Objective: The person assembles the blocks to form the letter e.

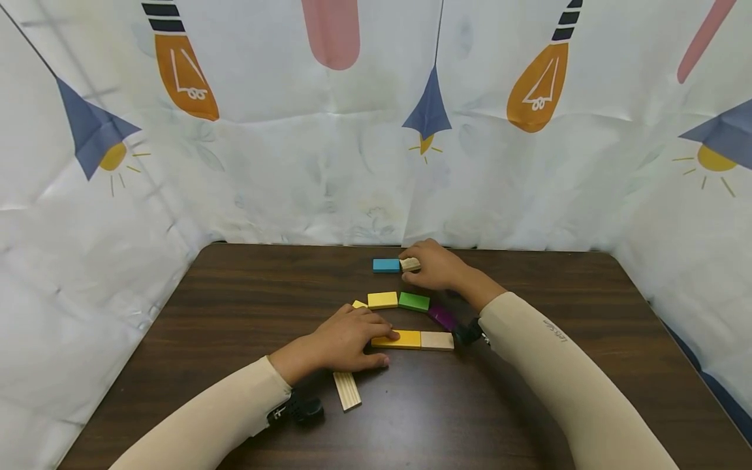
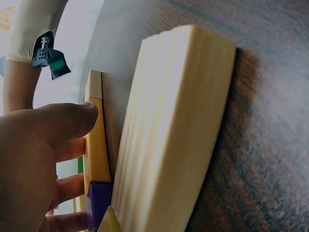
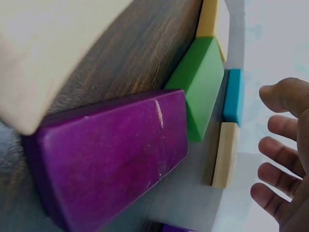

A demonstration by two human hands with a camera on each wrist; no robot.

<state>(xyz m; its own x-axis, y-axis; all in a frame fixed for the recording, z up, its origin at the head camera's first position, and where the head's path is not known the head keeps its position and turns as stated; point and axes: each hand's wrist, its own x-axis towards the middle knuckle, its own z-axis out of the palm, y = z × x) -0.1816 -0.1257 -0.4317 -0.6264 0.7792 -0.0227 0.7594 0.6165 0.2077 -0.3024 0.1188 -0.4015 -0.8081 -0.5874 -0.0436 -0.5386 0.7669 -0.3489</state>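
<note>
My left hand (image 1: 352, 339) rests over the left part of a front row of blocks, its fingertips on a yellow-orange block (image 1: 407, 339). A plain wooden block (image 1: 437, 341) adjoins that block's right end. In the left wrist view a purple block (image 2: 98, 202) shows by the fingers, and a grooved wooden block (image 2: 159, 125) lies close to the camera. At the table's back, my right hand (image 1: 437, 266) is beside a plain wooden block (image 1: 410, 264), which sits against a blue block (image 1: 386, 266). Its fingers are spread and apart from the blocks in the right wrist view.
Between the two rows, a yellow block (image 1: 382, 300), a green block (image 1: 414, 301) and a purple block (image 1: 442, 317) form a curve. The brown table (image 1: 264, 287) meets a patterned white curtain (image 1: 282, 176) at the back.
</note>
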